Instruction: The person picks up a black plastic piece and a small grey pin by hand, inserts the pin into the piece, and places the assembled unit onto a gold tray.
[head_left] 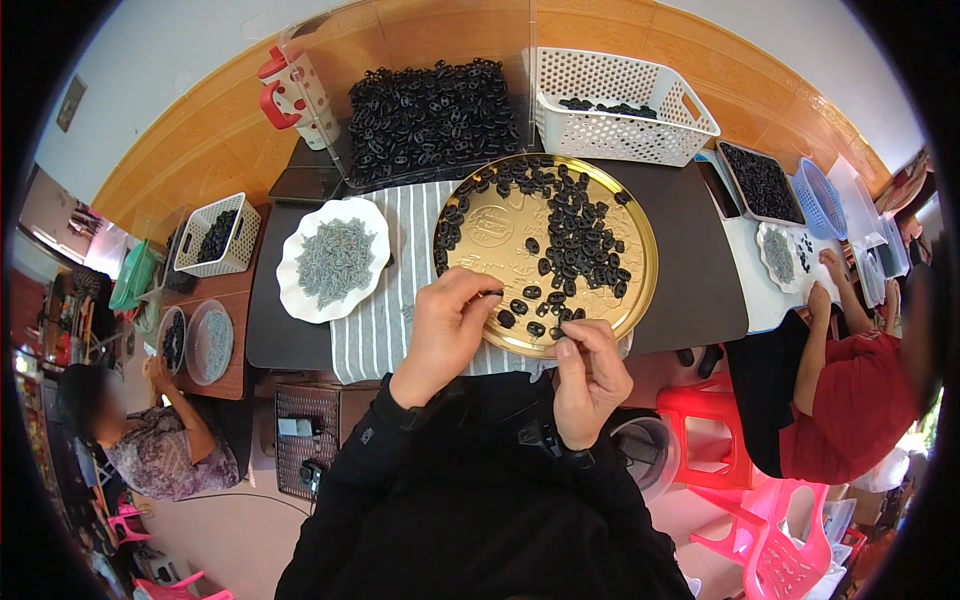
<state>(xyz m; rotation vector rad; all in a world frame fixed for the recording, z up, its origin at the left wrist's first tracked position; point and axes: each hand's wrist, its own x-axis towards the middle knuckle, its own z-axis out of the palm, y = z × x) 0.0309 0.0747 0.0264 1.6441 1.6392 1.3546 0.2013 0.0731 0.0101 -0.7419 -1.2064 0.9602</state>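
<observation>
A round gold tray lies before me, with many small black oval plastic pieces spread over it. At its near left edge my left hand is closed, with a small black plastic piece pinched between thumb and index finger. My right hand is closed at the near right rim, its thumb and fingertips together on a small black plastic piece, mostly hidden by the fingers. Several loose pieces sit between both hands. Left of the tray, a white scalloped plate holds a heap of small grey parts, perhaps springs.
A striped cloth lies under plate and tray on the dark table. Behind stand a clear bin of black pieces, a white basket and a dotted tumbler. People sit at left and right; a red stool stands nearby.
</observation>
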